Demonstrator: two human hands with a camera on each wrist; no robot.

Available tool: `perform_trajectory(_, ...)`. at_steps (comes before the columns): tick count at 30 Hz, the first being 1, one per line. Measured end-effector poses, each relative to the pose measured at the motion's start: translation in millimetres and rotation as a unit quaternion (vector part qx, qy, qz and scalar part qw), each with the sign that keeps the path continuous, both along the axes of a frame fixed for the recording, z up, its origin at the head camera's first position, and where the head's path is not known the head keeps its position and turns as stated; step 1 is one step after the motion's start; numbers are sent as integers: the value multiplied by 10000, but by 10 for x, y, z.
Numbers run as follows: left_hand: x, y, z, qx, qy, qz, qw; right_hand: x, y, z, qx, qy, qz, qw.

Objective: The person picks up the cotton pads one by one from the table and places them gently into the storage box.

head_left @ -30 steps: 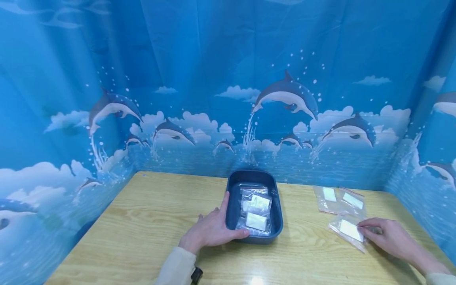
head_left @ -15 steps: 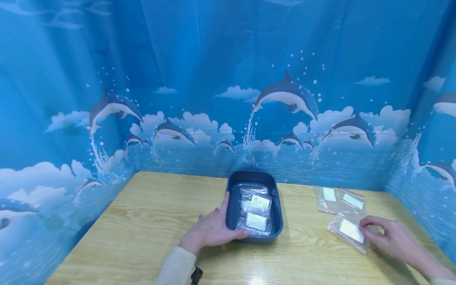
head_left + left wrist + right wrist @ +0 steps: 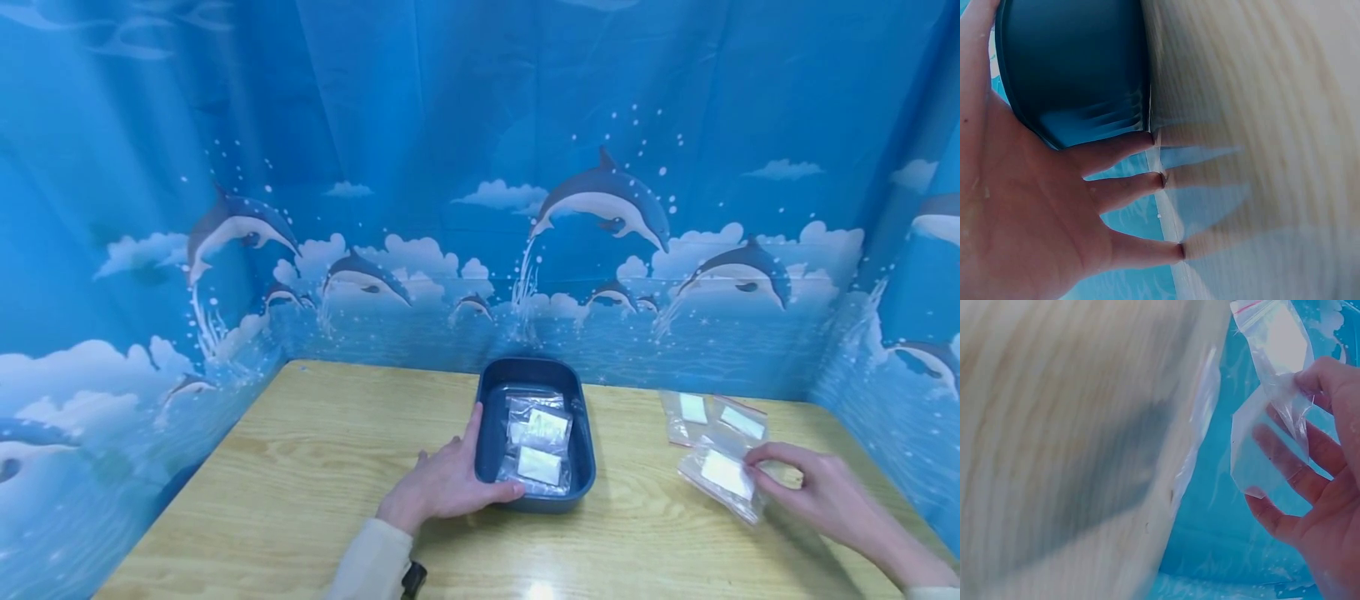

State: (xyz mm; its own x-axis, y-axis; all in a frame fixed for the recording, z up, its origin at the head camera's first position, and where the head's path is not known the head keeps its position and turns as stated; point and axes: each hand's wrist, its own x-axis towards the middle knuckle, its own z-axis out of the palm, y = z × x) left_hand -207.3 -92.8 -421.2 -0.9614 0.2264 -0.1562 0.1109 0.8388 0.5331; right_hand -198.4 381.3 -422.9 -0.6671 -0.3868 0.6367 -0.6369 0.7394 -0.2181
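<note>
A dark blue rectangular bin (image 3: 589, 454) stands at the middle of the table's far side. Clear zip bags with white labels lie inside it, one bag (image 3: 538, 467) near the front. My left hand (image 3: 442, 487) rests against the bin's near left corner, thumb on the front rim and forefinger along the left side. In the left wrist view its other fingers are straight, tips on the table. At the right, my right hand (image 3: 832, 492) pinches a clear zip bag (image 3: 726, 473) by its right edge. That bag's red-lined top shows raised above the table in the right wrist view.
Behind the held bag, two more labelled zip bags, a left one (image 3: 692, 410) and a right one (image 3: 742, 422), lie on the wooden table (image 3: 315, 450). A blue curtain (image 3: 450, 167) printed with dolphins encloses the table's back and sides.
My right hand has lifted the pinched zip bag and shifted it a little left and away from me. My left hand and the bin stay put.
</note>
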Motion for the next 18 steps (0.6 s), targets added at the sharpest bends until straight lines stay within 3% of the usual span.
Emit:
perform_trajectory(6,2,-6,-11,16,45,-17,10000,-31,-162,86,4,-39,-145,9999)
perform_trajectory(18,-8,-13,-18,5,49,-35,10000,-181,-567,295,-26,-37,140,9999)
